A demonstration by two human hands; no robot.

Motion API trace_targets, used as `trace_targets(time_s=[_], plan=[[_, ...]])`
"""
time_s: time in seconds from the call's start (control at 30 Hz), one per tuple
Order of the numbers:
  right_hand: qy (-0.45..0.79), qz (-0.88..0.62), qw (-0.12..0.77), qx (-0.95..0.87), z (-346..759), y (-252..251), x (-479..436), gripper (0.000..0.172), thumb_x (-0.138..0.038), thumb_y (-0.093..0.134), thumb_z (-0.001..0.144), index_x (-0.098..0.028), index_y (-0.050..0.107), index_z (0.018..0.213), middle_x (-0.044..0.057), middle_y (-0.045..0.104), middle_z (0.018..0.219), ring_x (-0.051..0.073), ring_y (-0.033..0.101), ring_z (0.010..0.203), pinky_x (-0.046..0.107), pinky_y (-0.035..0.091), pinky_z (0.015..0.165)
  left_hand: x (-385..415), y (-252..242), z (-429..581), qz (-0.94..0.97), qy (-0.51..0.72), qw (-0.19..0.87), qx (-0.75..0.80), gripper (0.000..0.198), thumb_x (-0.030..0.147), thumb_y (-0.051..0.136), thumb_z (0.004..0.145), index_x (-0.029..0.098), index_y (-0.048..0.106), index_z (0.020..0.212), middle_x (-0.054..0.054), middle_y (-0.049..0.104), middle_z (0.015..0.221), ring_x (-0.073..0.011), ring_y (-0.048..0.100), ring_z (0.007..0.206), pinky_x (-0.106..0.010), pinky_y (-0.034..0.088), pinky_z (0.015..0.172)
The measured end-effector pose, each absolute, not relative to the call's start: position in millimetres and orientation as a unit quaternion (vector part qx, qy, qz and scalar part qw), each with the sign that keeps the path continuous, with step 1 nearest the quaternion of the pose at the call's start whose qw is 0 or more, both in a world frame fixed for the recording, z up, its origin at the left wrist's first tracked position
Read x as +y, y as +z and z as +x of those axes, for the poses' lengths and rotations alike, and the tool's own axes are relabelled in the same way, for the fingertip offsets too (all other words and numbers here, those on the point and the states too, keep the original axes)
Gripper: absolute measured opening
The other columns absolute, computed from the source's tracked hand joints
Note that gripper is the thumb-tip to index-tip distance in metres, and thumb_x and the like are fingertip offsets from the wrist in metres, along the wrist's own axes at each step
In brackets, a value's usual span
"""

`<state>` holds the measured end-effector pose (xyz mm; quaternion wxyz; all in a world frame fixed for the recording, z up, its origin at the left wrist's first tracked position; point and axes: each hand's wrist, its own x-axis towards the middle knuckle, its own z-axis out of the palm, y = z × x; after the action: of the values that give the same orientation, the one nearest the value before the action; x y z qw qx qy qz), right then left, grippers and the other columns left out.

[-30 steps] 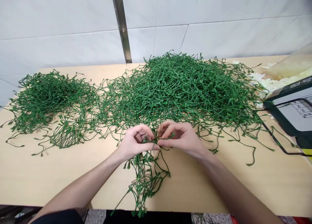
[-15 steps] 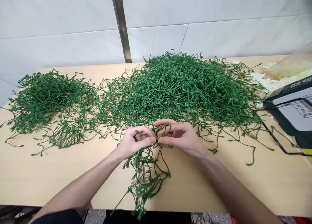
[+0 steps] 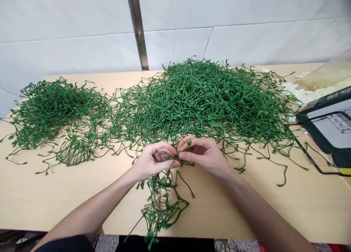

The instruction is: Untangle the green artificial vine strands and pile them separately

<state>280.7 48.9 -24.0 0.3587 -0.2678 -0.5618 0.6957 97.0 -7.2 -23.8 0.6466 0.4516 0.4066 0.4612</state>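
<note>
Thin green artificial flower stems with small forked tips are all about my hands. My left hand is closed, thumb and fingers pinched on stems near the middle of the table. Close beside it, my right hand pinches a stem, whose green tip shows above its fingers. The two hands' fingertips nearly meet, and the exact grip between them is partly hidden. Below my left hand a loose tangle of green stems trails toward the front edge and over it. Just behind both hands rises a large heap of the same stems.
A smaller stem pile lies on the left of the pale wooden table. White artificial petals and a dark-framed panel with a printed label are at the right. A metal strip runs up the tiled wall behind.
My fingertips have come closer together, with the left ones shifting slightly right. The tangle of stems below has swung a little and one loose stem in it now lies differently.
</note>
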Motion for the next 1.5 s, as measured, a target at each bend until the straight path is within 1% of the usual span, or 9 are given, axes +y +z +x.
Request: trace_targets(time_s=[0.2, 0.33, 0.53, 0.73, 0.9, 1.07, 1.23, 1.4, 1.5], plan=[[0.698, -0.300, 0.355, -0.545, 279.2, -24.5, 48.2, 0.013, -0.023, 0.084, 0.067, -0.021, 0.075, 0.076, 0.000, 0.070, 0.072, 0.010, 0.062, 0.067, 0.023, 0.052, 0.063, -7.5, -26.9, 97.7, 0.444, 0.486, 0.616, 0.432, 0.022, 0.021, 0.082, 0.070, 0.013, 0.063, 0.076, -0.002, 0.069, 0.073, -0.0089, 0.065, 0.066, -0.019, 0.054, 0.065], [0.693, -0.321, 0.356, -0.539, 279.3, -23.7, 48.5, 0.013, -0.025, 0.082, 0.070, -0.021, 0.076, 0.080, 0.000, 0.072, 0.072, 0.011, 0.064, 0.067, 0.024, 0.054, 0.066, -6.4, -28.3, 98.3, 0.466, 0.495, 0.585, 0.442, 0.014, 0.016, 0.080, 0.070, 0.012, 0.068, 0.076, -0.001, 0.069, 0.068, -0.0079, 0.064, 0.060, -0.017, 0.053, 0.060], [0.656, -0.316, 0.347, -0.591, 277.8, -25.2, 46.4, 0.009, -0.028, 0.077, 0.076, -0.021, 0.076, 0.083, 0.003, 0.074, 0.081, 0.014, 0.066, 0.073, 0.028, 0.055, 0.069, -7.1, -31.4, 99.0, 0.494, 0.495, 0.560, 0.445, 0.010, 0.016, 0.079, 0.071, 0.012, 0.069, 0.071, -0.004, 0.070, 0.070, -0.0089, 0.063, 0.062, -0.017, 0.052, 0.058], [0.633, -0.303, 0.357, -0.616, 277.1, -28.4, 45.7, 0.008, -0.027, 0.074, 0.078, -0.020, 0.074, 0.080, 0.003, 0.071, 0.078, 0.014, 0.064, 0.073, 0.028, 0.054, 0.068, -7.4, -31.9, 97.6, 0.515, 0.498, 0.546, 0.434, 0.016, 0.025, 0.079, 0.074, 0.012, 0.070, 0.076, -0.004, 0.068, 0.069, -0.0099, 0.061, 0.062, -0.020, 0.051, 0.058], [0.631, -0.312, 0.355, -0.615, 277.5, -27.1, 45.9, 0.011, -0.030, 0.072, 0.081, -0.019, 0.071, 0.079, 0.003, 0.068, 0.075, 0.013, 0.062, 0.071, 0.027, 0.053, 0.068, -6.4, -28.0, 94.3, 0.599, 0.463, 0.502, 0.419, 0.009, 0.020, 0.069, 0.083, 0.013, 0.075, 0.083, -0.008, 0.072, 0.079, -0.0124, 0.064, 0.070, -0.022, 0.051, 0.062], [0.635, -0.312, 0.349, -0.614, 275.8, -26.6, 45.5, 0.014, -0.031, 0.071, 0.081, -0.018, 0.068, 0.077, 0.002, 0.066, 0.073, 0.012, 0.061, 0.068, 0.026, 0.053, 0.066, -6.1, -26.6, 94.8, 0.619, 0.446, 0.484, 0.430, 0.007, 0.017, 0.069, 0.082, 0.013, 0.074, 0.083, -0.007, 0.073, 0.079, -0.0117, 0.064, 0.068, -0.020, 0.049, 0.058], [0.645, -0.314, 0.339, -0.608, 274.6, -25.8, 44.0, 0.020, -0.037, 0.070, 0.082, -0.018, 0.066, 0.078, 0.002, 0.065, 0.074, 0.013, 0.060, 0.068, 0.027, 0.053, 0.067, -6.6, -27.2, 95.5, 0.613, 0.432, 0.485, 0.450, 0.010, 0.022, 0.070, 0.082, 0.013, 0.072, 0.080, -0.005, 0.072, 0.075, -0.0102, 0.063, 0.061, -0.019, 0.048, 0.055], [0.636, -0.328, 0.326, -0.618, 275.5, -24.1, 43.1, 0.029, -0.046, 0.069, 0.083, -0.018, 0.063, 0.076, 0.003, 0.064, 0.075, 0.013, 0.059, 0.069, 0.027, 0.052, 0.067, -5.9, -23.9, 92.8, 0.667, 0.413, 0.455, 0.421, 0.015, 0.025, 0.067, 0.087, 0.013, 0.074, 0.084, -0.008, 0.075, 0.080, -0.0149, 0.068, 0.074, -0.024, 0.054, 0.069], [0.625, -0.335, 0.322, -0.627, 275.0, -24.1, 42.7, 0.033, -0.050, 0.067, 0.083, -0.018, 0.062, 0.075, 0.003, 0.064, 0.075, 0.014, 0.059, 0.070, 0.027, 0.052, 0.067, -6.0, -24.8, 92.0, 0.693, 0.403, 0.439, 0.405, 0.017, 0.023, 0.062, 0.090, 0.014, 0.076, 0.090, -0.008, 0.076, 0.082, -0.0150, 0.068, 0.076, -0.025, 0.054, 0.073]])
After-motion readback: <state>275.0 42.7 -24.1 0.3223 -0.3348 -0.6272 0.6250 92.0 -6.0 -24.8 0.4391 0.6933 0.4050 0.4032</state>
